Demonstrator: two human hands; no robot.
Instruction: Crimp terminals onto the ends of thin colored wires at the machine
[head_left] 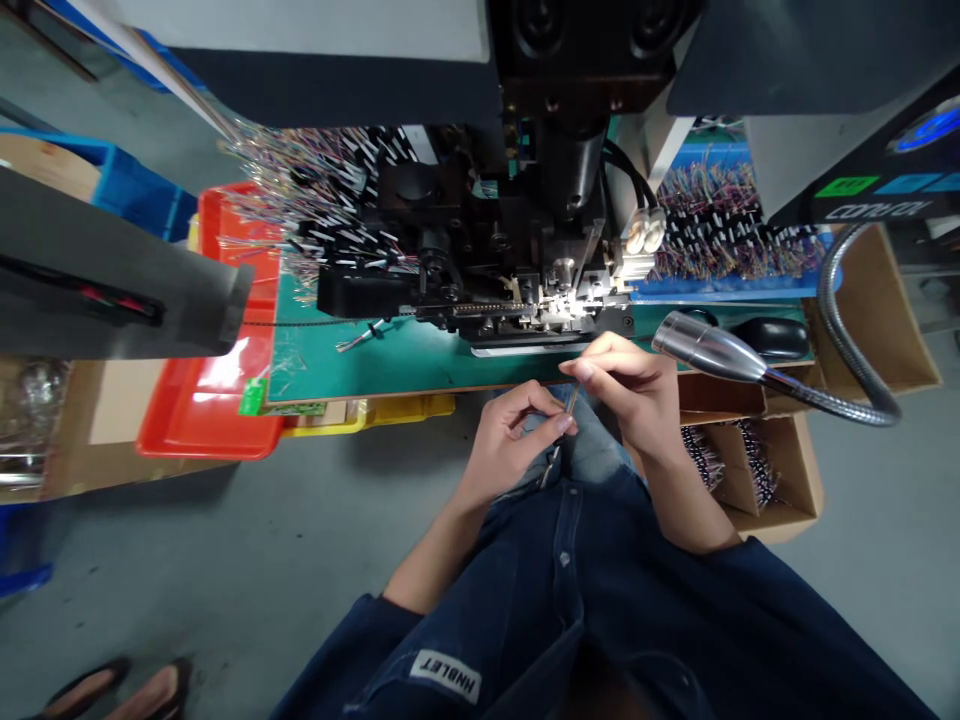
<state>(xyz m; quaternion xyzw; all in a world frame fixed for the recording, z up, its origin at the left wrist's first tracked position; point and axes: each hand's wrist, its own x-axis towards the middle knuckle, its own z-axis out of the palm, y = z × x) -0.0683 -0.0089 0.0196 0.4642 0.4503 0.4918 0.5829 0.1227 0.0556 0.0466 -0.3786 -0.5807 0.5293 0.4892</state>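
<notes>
Low in front of the machine, my left hand (517, 435) pinches a short thin wire piece (572, 402) between thumb and fingertips. Just above and to the right, my right hand (634, 390) has its thumb and forefinger pressed together near the upper end of the same piece. What the right fingertips hold is too small to make out. Beyond both hands is the crimping machine (562, 300), its metal work area brightly lit. A metal strip (487, 309) runs into it from the left.
Wire bundles (315, 200) lie behind the green table (360, 370) at left, with more wires (712, 220) in a blue tray at right. A red tray (210, 400), a gooseneck lamp (705, 350), a black mouse (772, 338) and a cardboard box (806, 480) surround the workspace.
</notes>
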